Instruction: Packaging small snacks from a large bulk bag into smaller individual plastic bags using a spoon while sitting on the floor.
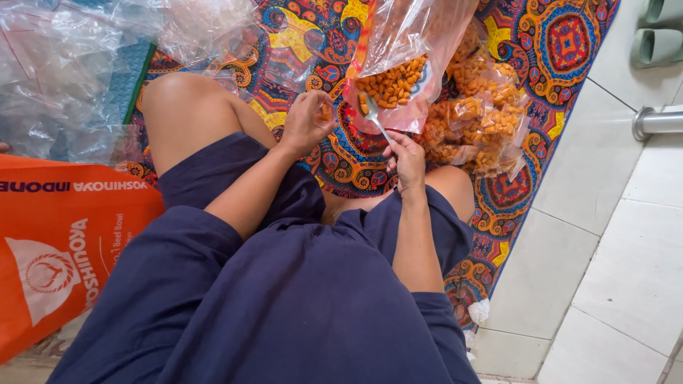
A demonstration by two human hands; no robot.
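I sit cross-legged on a patterned mat. My right hand (405, 160) grips the handle of a metal spoon (373, 114), whose bowl is dipped into a large clear plastic bag (398, 53) of orange snack pieces. My left hand (307, 119) is held up beside that bag with fingers curled around a small clear plastic pouch (325, 112). To the right of the big bag lies a heap of small filled snack packets (484, 117).
A pile of empty clear plastic bags (71, 64) lies at the upper left. An orange shopping bag (57, 242) lies at my left side. The colourful mat (562, 43) ends at white floor tiles (626, 256); green sandals (658, 32) and a metal pipe (658, 122) are at right.
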